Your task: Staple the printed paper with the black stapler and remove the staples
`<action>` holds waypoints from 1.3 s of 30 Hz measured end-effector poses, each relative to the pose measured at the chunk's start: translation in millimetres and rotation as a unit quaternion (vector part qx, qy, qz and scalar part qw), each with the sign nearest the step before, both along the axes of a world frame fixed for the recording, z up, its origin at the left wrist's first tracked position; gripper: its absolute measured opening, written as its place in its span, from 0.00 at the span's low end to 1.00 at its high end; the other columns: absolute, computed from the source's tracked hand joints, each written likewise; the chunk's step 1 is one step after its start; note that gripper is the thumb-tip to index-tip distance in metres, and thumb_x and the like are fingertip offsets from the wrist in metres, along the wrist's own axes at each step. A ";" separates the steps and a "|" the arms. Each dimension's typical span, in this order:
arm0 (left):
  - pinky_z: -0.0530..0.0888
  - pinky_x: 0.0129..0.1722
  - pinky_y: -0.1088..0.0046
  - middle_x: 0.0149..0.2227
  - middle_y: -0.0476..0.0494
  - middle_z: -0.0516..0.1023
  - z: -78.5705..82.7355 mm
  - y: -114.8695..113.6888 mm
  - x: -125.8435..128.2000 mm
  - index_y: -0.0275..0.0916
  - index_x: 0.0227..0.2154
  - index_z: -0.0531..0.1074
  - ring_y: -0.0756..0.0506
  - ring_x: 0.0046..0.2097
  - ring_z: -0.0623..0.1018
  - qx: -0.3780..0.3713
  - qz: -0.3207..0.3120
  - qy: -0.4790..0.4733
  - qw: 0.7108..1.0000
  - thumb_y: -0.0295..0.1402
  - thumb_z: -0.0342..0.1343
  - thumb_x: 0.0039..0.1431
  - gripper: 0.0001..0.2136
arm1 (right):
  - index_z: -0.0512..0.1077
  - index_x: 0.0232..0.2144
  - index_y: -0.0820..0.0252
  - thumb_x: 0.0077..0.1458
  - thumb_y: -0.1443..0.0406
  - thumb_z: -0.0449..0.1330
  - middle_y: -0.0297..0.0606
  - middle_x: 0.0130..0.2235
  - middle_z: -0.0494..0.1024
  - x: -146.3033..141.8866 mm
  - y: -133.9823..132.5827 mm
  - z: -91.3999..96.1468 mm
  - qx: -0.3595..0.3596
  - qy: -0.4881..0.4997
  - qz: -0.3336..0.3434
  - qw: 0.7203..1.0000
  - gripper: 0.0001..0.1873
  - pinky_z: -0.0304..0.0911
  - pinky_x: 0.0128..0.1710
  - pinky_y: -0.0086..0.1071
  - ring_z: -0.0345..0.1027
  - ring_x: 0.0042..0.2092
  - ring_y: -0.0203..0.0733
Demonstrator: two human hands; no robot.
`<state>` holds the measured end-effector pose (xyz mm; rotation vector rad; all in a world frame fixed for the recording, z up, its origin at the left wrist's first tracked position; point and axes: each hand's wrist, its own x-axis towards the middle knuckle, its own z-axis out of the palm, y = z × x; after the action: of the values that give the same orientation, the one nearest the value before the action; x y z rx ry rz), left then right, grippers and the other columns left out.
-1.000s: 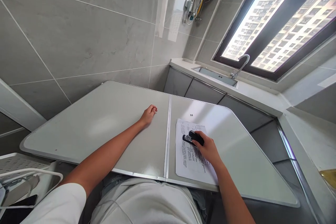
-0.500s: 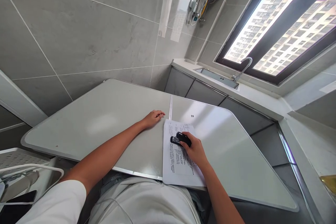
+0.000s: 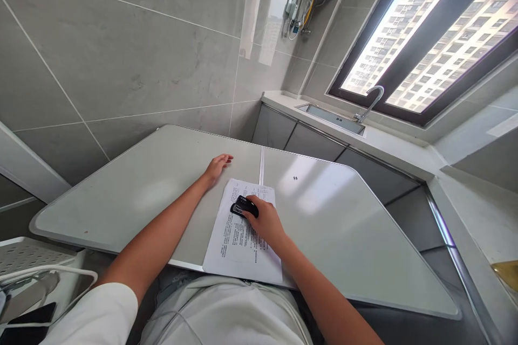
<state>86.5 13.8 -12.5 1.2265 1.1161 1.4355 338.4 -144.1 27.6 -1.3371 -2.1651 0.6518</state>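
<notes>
My right hand (image 3: 267,222) is closed around a small black stapler (image 3: 244,206), which lies over the upper part of printed paper sheets (image 3: 230,256). Its jaws now look close together. The paper rests near the table's front edge and crosses the seam between the two table halves. Beyond the paper's upper left corner, my left hand (image 3: 217,167) lies on the tabletop with fingers extended, holding nothing. Whether the stapler grips the paper cannot be made out.
The pale folding table (image 3: 343,242) has a few tiny dark marks (image 3: 295,178) on its right half. A counter with a sink (image 3: 334,118) and faucet (image 3: 372,102) stands behind. At lower left is a white perforated rack (image 3: 36,256) with cables.
The paper and stapler have slid left, in my right hand, and the stapler's spread jaws have come together. My left hand has shifted left and away from me.
</notes>
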 end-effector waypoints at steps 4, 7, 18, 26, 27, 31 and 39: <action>0.73 0.52 0.62 0.53 0.34 0.79 2.0 14.0 -49.1 0.38 0.39 0.78 0.38 0.53 0.77 -0.067 0.051 -0.203 0.976 0.47 0.57 0.63 0.16 | 0.73 0.53 0.49 0.62 0.62 0.64 0.36 0.44 0.81 -37.9 15.0 -0.2 0.004 -0.008 0.006 1.000 0.17 0.65 0.45 0.36 0.74 0.46 0.48; 0.73 0.52 0.64 0.52 0.35 0.79 0.4 18.6 -66.1 0.38 0.41 0.78 0.41 0.54 0.77 -0.065 0.067 -0.258 0.962 0.43 0.53 0.67 0.15 | 0.73 0.54 0.50 0.62 0.62 0.64 0.38 0.44 0.81 -61.3 24.9 -3.2 0.008 -0.005 0.006 1.000 0.18 0.65 0.45 0.36 0.74 0.46 0.49; 0.74 0.55 0.63 0.43 0.34 0.81 -1.2 20.0 -81.2 0.34 0.38 0.78 0.42 0.48 0.81 -0.121 0.043 -0.262 0.957 0.33 0.51 0.70 0.11 | 0.74 0.51 0.49 0.61 0.63 0.64 0.36 0.43 0.81 -87.8 31.4 -3.8 0.006 0.031 0.048 0.998 0.16 0.66 0.43 0.35 0.74 0.46 0.49; 0.78 0.50 0.60 0.45 0.35 0.80 -0.1 8.0 -94.6 0.36 0.37 0.77 0.42 0.48 0.81 -0.109 0.063 -0.305 0.944 0.31 0.52 0.67 0.09 | 0.67 0.60 0.45 0.58 0.55 0.68 0.33 0.45 0.82 -74.1 46.7 5.3 -0.029 0.083 0.088 0.992 0.29 0.68 0.41 0.34 0.75 0.44 0.44; 0.78 0.49 0.60 0.45 0.35 0.80 -0.7 7.6 -93.6 0.36 0.37 0.77 0.42 0.47 0.81 -0.105 0.063 -0.299 0.946 0.32 0.52 0.66 0.09 | 0.68 0.58 0.45 0.59 0.55 0.67 0.33 0.43 0.82 -62.3 56.1 8.3 -0.023 0.092 0.080 0.992 0.26 0.68 0.40 0.33 0.75 0.42 0.43; 0.78 0.44 0.64 0.46 0.36 0.80 -4.5 4.9 -87.2 0.37 0.35 0.77 0.42 0.45 0.80 -0.047 0.068 -0.231 0.969 0.35 0.57 0.62 0.07 | 0.77 0.40 0.54 0.60 0.63 0.61 0.35 0.35 0.81 13.6 111.8 11.3 0.030 0.019 -0.100 0.994 0.07 0.64 0.40 0.33 0.73 0.37 0.41; 0.75 0.41 0.67 0.46 0.36 0.81 -3.4 -3.2 -73.3 0.38 0.34 0.79 0.41 0.46 0.78 0.015 0.092 -0.066 0.993 0.45 0.65 0.54 0.14 | 0.77 0.53 0.62 0.56 0.57 0.63 0.50 0.47 0.75 137.1 186.9 -31.8 0.078 -0.083 -0.333 0.936 0.24 0.63 0.51 0.40 0.70 0.47 0.51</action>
<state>13.2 10.6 -15.8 1.0536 1.1442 1.6526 475.5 42.7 -4.2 -1.9368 -1.6586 0.0986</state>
